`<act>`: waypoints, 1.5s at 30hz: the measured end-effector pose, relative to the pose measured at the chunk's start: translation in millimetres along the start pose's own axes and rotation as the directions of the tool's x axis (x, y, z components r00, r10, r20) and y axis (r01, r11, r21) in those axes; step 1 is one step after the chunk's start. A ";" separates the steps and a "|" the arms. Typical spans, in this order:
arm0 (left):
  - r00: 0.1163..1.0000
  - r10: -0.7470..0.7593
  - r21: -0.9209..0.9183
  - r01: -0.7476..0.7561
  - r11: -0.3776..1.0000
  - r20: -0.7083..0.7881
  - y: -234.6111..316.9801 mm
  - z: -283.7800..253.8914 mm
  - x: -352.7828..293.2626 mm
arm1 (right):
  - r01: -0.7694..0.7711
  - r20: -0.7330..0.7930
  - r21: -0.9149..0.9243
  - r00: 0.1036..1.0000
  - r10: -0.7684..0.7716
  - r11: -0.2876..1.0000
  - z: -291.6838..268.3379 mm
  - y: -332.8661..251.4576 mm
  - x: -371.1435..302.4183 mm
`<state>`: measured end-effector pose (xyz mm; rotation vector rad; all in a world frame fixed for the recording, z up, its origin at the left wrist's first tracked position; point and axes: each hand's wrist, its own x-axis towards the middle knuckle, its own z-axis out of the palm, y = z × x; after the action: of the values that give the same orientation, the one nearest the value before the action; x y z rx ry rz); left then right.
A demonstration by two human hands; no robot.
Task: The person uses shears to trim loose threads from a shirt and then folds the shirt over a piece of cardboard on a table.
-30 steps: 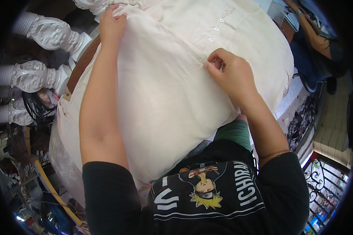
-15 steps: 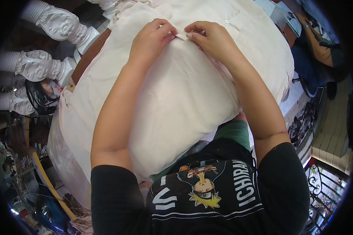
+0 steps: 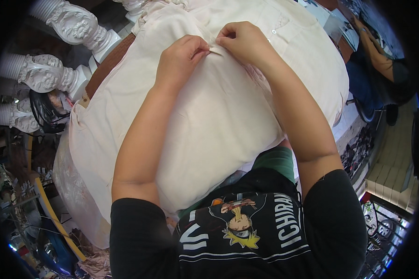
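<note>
Balusters [image 3: 78, 28] beside cream cloth [image 3: 214, 121]

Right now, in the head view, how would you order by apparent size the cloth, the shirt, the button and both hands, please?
1. Cloth
2. Shirt
3. Left hand and right hand: too alike to rank
4. Button

The cream cloth [image 3: 209, 139] hides part of the green garment [image 3: 277, 160], and the top edge crops one white baluster [image 3: 130, 4].

Wht lettering [image 3: 290, 220] on blk tee [image 3: 265, 269]
</note>
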<state>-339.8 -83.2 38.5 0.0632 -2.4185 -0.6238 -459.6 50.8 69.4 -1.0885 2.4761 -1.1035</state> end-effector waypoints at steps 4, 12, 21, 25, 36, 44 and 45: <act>0.998 -0.051 -0.028 0.052 0.998 0.025 -2.1 -0.8 -1.0 | -0.131 0.094 0.231 0.989 0.112 0.964 -9.6 1.5 1.4; 0.840 -0.535 -0.446 0.516 0.731 0.095 31.9 9.1 11.4 | -0.206 0.143 0.377 0.976 0.164 0.903 -11.5 7.0 3.7; 0.849 -0.528 -0.342 0.493 0.800 -0.009 37.1 18.3 13.1 | -0.210 0.124 0.376 0.977 0.176 0.902 -9.7 6.7 3.6; 0.859 -0.511 -0.273 0.486 0.830 -0.023 36.1 17.8 14.4 | -0.229 0.121 0.338 0.973 0.199 0.913 -9.4 3.8 3.8; 0.825 -0.521 -0.598 0.536 0.595 0.221 19.7 15.0 12.4 | -0.231 0.120 0.338 0.972 0.201 0.912 -5.9 9.9 7.4; 0.789 -0.550 -0.664 0.569 0.485 0.274 20.8 12.9 15.3 | 0.184 -0.227 0.096 0.961 -0.159 0.978 3.6 5.9 -9.1; 0.787 -0.551 -0.648 0.577 0.497 0.278 22.8 12.4 16.4 | 0.212 -0.226 0.026 0.953 -0.201 0.977 3.3 3.6 -12.4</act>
<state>-357.8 -61.0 49.6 0.5507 -1.9724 -1.8499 -451.4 59.3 63.4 -1.2984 2.5275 -1.4105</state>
